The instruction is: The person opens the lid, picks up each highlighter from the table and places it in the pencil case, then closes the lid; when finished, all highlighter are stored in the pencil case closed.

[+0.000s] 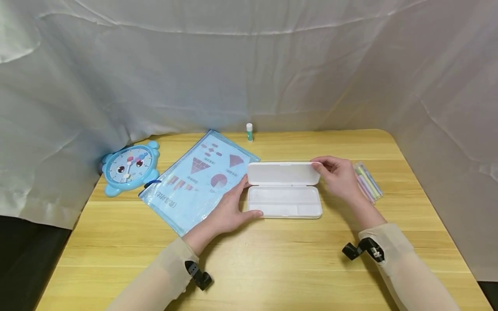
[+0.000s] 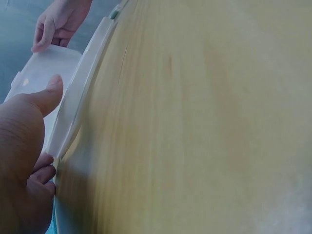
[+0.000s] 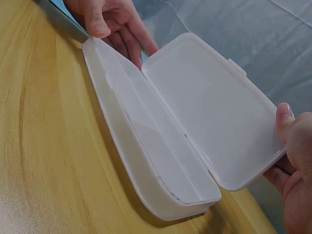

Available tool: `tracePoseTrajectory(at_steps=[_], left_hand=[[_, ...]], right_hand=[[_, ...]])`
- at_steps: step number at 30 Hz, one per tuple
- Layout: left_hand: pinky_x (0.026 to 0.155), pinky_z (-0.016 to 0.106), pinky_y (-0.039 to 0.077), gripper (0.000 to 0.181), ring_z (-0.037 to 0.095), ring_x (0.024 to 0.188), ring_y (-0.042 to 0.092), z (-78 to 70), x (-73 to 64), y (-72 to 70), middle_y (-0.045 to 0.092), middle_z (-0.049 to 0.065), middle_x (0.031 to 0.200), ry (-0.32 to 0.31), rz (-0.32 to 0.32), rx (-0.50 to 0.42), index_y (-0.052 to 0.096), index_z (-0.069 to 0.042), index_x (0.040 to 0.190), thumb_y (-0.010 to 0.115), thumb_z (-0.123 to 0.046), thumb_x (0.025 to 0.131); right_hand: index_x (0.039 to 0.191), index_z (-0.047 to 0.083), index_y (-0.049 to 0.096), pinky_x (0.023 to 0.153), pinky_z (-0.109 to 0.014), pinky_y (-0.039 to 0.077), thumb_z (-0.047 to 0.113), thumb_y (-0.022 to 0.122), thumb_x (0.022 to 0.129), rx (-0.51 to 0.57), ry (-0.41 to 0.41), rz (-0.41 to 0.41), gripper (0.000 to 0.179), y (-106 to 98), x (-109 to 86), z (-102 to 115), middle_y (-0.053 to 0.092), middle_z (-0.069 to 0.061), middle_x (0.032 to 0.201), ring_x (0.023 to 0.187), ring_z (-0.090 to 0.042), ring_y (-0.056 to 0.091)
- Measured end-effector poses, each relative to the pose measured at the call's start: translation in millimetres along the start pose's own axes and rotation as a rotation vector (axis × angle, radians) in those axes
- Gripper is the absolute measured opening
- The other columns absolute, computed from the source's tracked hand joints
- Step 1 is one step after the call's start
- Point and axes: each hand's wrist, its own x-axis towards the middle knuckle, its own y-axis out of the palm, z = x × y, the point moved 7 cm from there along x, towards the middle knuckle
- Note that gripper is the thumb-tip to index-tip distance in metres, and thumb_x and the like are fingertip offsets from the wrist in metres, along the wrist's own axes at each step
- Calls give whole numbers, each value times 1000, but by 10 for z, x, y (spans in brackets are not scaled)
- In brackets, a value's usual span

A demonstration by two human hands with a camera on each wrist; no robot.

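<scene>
A white plastic pencil case lies open on the table, its lid raised on the far side. Inside the base, dividers mark off compartments with nothing in them. My left hand holds the case's left end, thumb at the front corner and fingers round the side. At the lid's right end, my right hand pinches the edge between thumb and fingers. The right wrist view shows the lid leaning back from the base, joined along the hinge.
Left of the case lies a blue zip document pouch with printed shapes, partly under my left hand. Beyond it sits a blue toy clock. A glue stick stands at the back. Several pastel pens lie beside my right hand.
</scene>
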Motion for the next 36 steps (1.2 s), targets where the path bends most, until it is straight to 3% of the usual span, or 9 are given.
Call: tracePoseTrajectory(at_steps=[7, 13, 19, 26, 32, 36], left_hand=[[122, 41, 27, 117, 16, 152, 33, -10, -40, -24, 46, -1, 162, -3, -25, 47, 9, -23, 172, 88, -44, 88], [122, 41, 26, 116, 17, 153, 32, -6, -57, -31, 45, 1, 163, -15, -32, 77, 12, -25, 172, 88, -47, 87], [122, 42, 27, 103, 21, 154, 32, -6, -79, -64, 39, 5, 167, -23, -38, 109, 21, -15, 170, 80, -50, 94], [122, 41, 28, 98, 26, 153, 34, -32, -97, -65, 33, 10, 169, 30, -30, 198, 27, -8, 167, 76, -53, 96], [121, 43, 29, 89, 27, 155, 30, -51, -113, -39, 24, 11, 174, 81, -17, 286, 33, -11, 165, 71, -54, 98], [122, 43, 28, 90, 27, 158, 23, -67, -100, -30, 15, 11, 176, 84, 24, 329, 29, -12, 168, 67, -56, 100]], right_hand=[[105, -6, 80, 58, -17, 46, 7, 75, 100, 16, 10, -1, 15, -12, 0, 8, 76, -21, 91, 69, -18, 61], [106, -5, 80, 57, -18, 46, 8, 75, 100, 3, 18, 1, 16, -16, -2, 4, 76, -21, 91, 68, -23, 61], [108, -6, 79, 56, -18, 45, 7, 74, 100, -11, 27, 4, 16, -7, -5, -27, 76, -21, 94, 68, -19, 61], [106, -12, 77, 56, -17, 44, 0, 72, 100, -10, 32, 5, 15, -14, -50, 230, 75, -27, 92, 66, -21, 58], [106, -12, 77, 55, -17, 43, 0, 72, 100, -23, 22, 2, 14, -3, -16, 44, 75, -26, 93, 65, -14, 56], [108, -12, 76, 54, -17, 42, -1, 70, 100, -32, 21, 7, 15, 2, -8, -35, 74, -27, 93, 65, -10, 55]])
